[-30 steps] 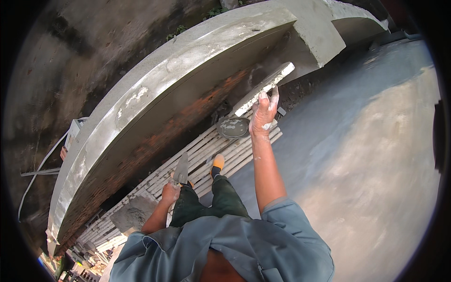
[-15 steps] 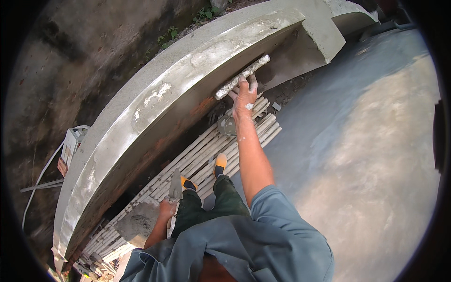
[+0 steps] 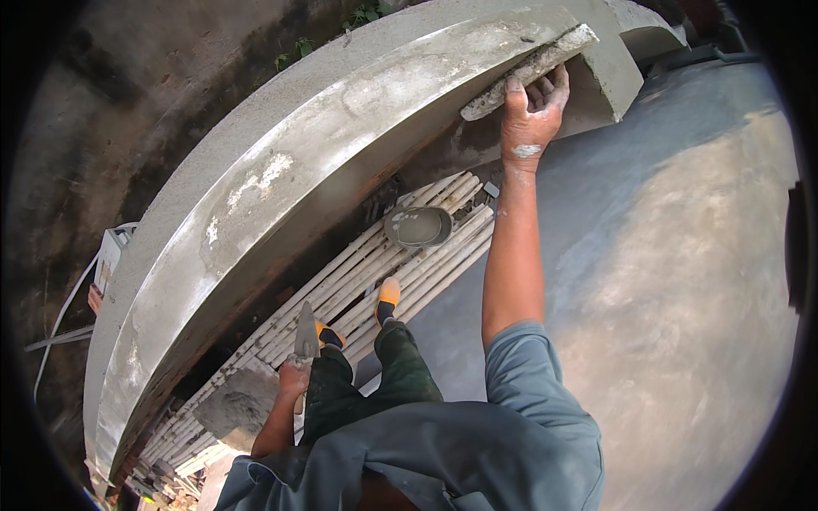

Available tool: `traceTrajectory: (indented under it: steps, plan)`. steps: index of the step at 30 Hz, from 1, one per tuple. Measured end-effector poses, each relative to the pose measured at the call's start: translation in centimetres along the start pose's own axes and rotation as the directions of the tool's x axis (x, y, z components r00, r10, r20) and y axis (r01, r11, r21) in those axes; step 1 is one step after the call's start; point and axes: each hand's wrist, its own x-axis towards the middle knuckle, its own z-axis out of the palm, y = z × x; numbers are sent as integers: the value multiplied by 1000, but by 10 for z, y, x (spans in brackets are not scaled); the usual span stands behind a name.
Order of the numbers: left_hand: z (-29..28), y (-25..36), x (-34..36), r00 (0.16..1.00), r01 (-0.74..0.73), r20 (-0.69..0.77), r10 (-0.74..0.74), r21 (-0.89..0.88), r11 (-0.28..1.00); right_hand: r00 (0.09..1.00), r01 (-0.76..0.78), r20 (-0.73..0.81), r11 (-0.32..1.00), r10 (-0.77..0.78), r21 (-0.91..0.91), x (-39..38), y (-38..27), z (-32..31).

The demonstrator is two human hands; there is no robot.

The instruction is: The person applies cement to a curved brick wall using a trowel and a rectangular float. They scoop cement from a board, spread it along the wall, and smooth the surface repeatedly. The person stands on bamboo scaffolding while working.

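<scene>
In my right hand (image 3: 532,128) is a long plastering float (image 3: 532,70) crusted with pale mortar, my fingers wrapped round its back. The float lies along the inner edge of a curved grey cement ledge (image 3: 332,128), close to its far right end; whether its whole face touches cannot be made out. Down at my left side, my left hand (image 3: 294,377) grips a pointed trowel (image 3: 306,330) by the handle, blade pointing away from me. White smears mark my right wrist. Wet and white patches show on the ledge's surface.
I stand on a platform of bamboo poles (image 3: 358,272). A bucket (image 3: 417,226) of grey, wet mix stands on it beyond my feet. A heap of mortar (image 3: 237,404) lies near my left hand. A broad smooth curved surface (image 3: 648,298) rises at right.
My right hand has moved the float farther away and to the right, up against the ledge's edge. The left hand with the trowel stays low, shifted slightly.
</scene>
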Motion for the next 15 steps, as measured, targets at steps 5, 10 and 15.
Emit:
traceTrajectory:
  steps: [5, 10, 15]
  plan:
    - [14, 0, 2, 995, 65, 81, -62, -39, 997, 999, 42, -21, 994, -40, 98, -15, 34, 5]
    - [22, -7, -7, 998, 30, 58, -26, -73, 997, 988, -138, -50, 984, 144, 109, -72, 88, 16]
    - [20, -13, -18, 999, 32, 28, -29, -107, 994, 938, -340, -3, 918, 348, 204, -115, 117, 28]
